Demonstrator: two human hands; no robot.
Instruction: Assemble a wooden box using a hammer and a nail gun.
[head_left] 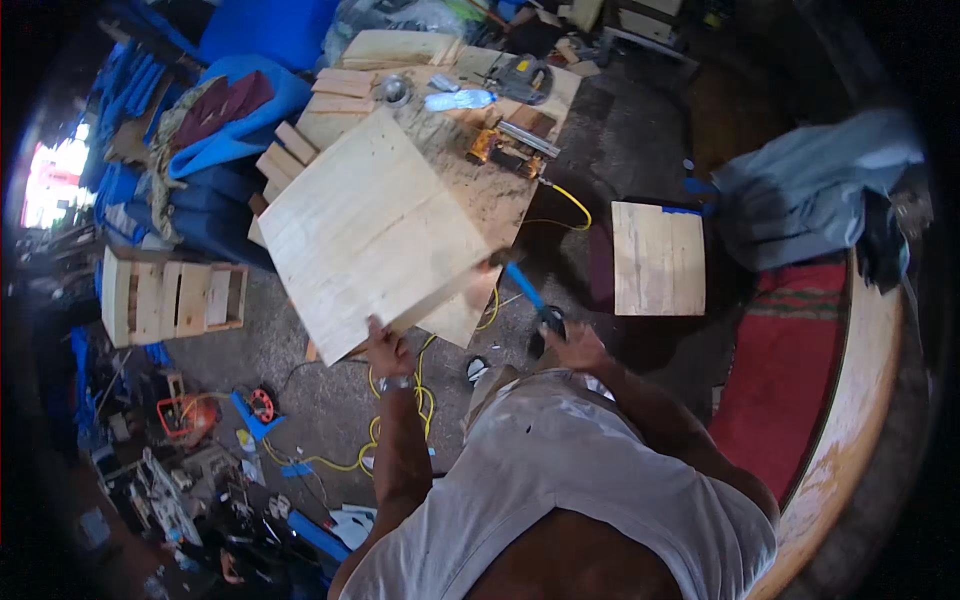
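Observation:
A pale wooden box (pixel 370 225), its broad plank face turned up, rests tilted over the near left part of a plywood worktable (pixel 490 215). My left hand (pixel 388 350) grips its near edge, thumb on top and the other fingers partly hidden. In my right hand (pixel 578 347) is a hammer (pixel 527 288) with a blue shaft and dark grip. The hammer's head is blurred beside the box's right corner; whether they touch, I cannot tell. An orange nail gun (pixel 500 150) lies on the worktable behind the box.
A plastic bottle (pixel 460 100), a power tool (pixel 522 78) and wood pieces lie on the worktable. A yellow hose (pixel 425 400) loops across the floor. Wooden boxes stand left (pixel 170 300) and right (pixel 658 260). A red-cushioned bench (pixel 780 350) is at right; tools clutter the lower left.

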